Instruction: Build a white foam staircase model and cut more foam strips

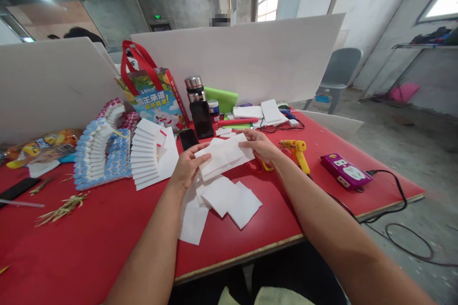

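My left hand pinches the left end of a folded white sheet of paper, thumb on top. At the other end my right hand grips the same paper between thumb and fingers. The sheet is held above the table, tilted a little, with crease lines showing. Below it lie several loose white paper pieces, overlapping on the red table. Scissors with red and yellow handles lie partly hidden beneath my right hand. Left of my left hand stands a fanned row of folded white papers.
A yellow glue gun and a purple power box with cables lie on the right. Behind stand a phone, a steel flask and a colourful bag. Blue-and-white folded paper pieces sit left. White boards rise behind.
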{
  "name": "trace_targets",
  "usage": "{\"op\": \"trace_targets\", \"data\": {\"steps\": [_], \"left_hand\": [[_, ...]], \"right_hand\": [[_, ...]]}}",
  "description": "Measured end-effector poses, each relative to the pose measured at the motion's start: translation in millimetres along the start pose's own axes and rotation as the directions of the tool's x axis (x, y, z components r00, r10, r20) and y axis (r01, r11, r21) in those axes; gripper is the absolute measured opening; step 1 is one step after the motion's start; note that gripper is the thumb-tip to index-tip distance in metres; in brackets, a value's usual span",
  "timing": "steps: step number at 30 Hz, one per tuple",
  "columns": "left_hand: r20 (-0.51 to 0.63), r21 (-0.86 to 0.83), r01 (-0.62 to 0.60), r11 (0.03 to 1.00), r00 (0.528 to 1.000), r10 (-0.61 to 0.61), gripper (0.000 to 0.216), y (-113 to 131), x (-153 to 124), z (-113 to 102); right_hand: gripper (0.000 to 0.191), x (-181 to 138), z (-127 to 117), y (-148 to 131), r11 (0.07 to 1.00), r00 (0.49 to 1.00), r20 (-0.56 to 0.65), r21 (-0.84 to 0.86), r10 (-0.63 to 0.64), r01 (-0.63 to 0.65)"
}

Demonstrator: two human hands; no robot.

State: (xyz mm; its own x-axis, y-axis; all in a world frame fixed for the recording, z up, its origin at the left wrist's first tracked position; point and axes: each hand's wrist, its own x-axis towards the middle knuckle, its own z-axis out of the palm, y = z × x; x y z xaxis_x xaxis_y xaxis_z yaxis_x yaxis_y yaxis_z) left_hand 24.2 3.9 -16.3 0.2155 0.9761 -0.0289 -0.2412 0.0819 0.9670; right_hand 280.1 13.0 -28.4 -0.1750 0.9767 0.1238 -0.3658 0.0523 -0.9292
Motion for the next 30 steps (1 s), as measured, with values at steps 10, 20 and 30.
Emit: {"op": "trace_targets", "data": {"steps": [10,20,30], "left_hand": [[-0.144,0.125,-0.187,0.974,0.968,0.204,0.028,-12.6,10.4,-0.3],[-0.088,0.402,-0.307,0.862,0.925,0.37,0.054,-4.3,1.1,-0.8],[-0.057,0.449,-0.22,0.866,0.96,0.273,0.024,-9.3,3.4,-0.4]], "right_hand": [[0.033,-0.3,3.1,5.6,0.997,0.999,0.033,-0.076,-0.018,0.02],[0.034,1.3,2.2,13.7,0.994,0.997,0.076,-0.112,0.005,0.004],[0.037,6.2,-8.8,15.4,0.988,0.998,0.043,-0.149,0.043,-0.036]]}}
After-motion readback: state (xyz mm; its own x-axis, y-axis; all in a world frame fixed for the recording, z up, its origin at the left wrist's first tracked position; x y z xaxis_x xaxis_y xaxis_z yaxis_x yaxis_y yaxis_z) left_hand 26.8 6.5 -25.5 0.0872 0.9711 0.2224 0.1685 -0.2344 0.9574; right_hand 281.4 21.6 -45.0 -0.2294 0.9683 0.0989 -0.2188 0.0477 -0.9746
